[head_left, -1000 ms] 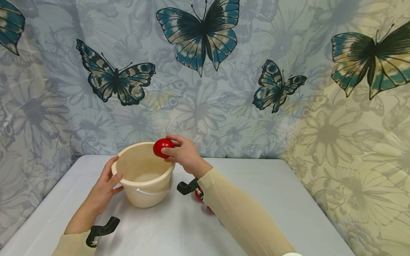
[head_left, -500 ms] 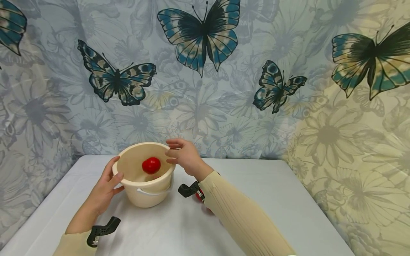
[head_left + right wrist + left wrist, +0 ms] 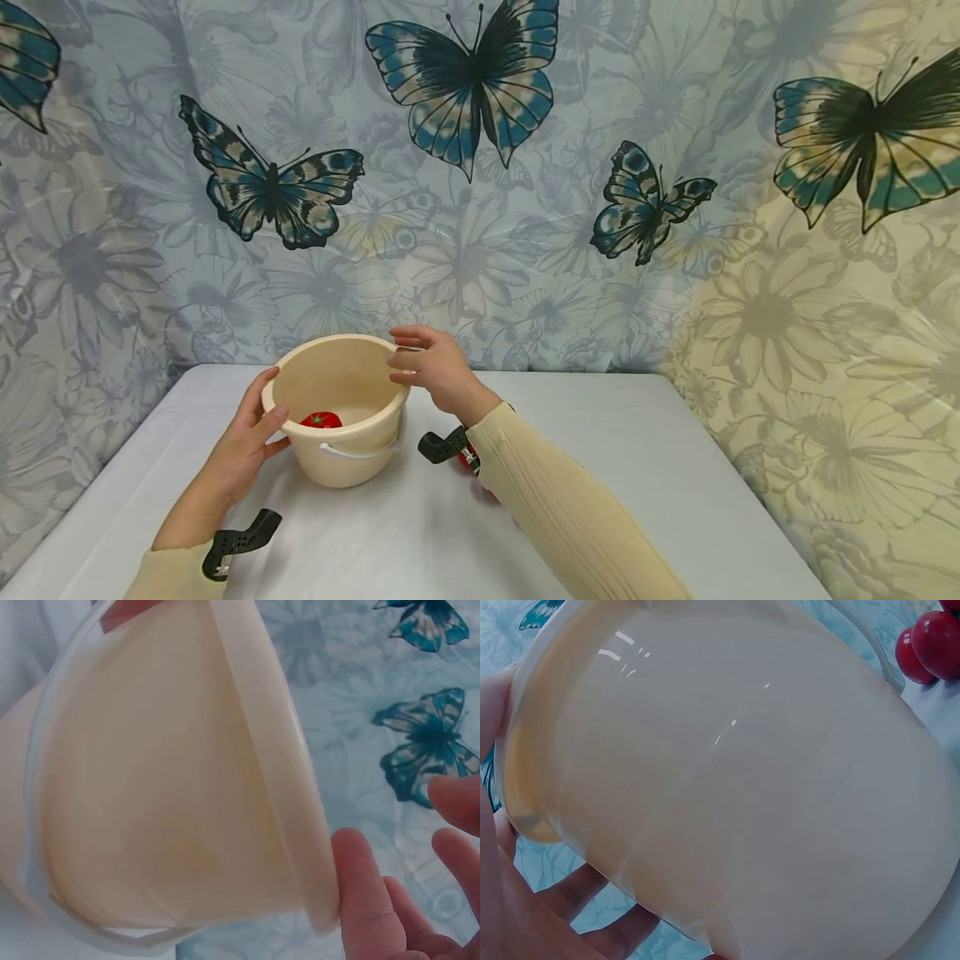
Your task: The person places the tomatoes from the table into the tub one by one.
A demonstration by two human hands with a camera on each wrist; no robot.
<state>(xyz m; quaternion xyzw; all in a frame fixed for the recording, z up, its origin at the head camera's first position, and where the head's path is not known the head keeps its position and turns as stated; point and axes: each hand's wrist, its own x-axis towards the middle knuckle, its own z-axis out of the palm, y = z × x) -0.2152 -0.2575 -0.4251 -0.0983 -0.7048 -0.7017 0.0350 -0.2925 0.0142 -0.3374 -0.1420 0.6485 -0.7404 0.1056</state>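
Left hand (image 3: 243,435) gripping bucket (image 3: 337,465), right hand (image 3: 441,372) perhaps touching — tomato (image 3: 322,421) inside

So the red tomato (image 3: 321,420) was pinched in the right hand (image 3: 438,367) up by the right side of the rim a second ago, and now that hand's let go, with its fingers loosely spread beside the rim. Half a second back the tomato was clear of the fingers near the middle of the cream bucket's (image 3: 337,460) opening. Now it's lower down, over in the near left part, half hidden behind the near rim with its green top showing.
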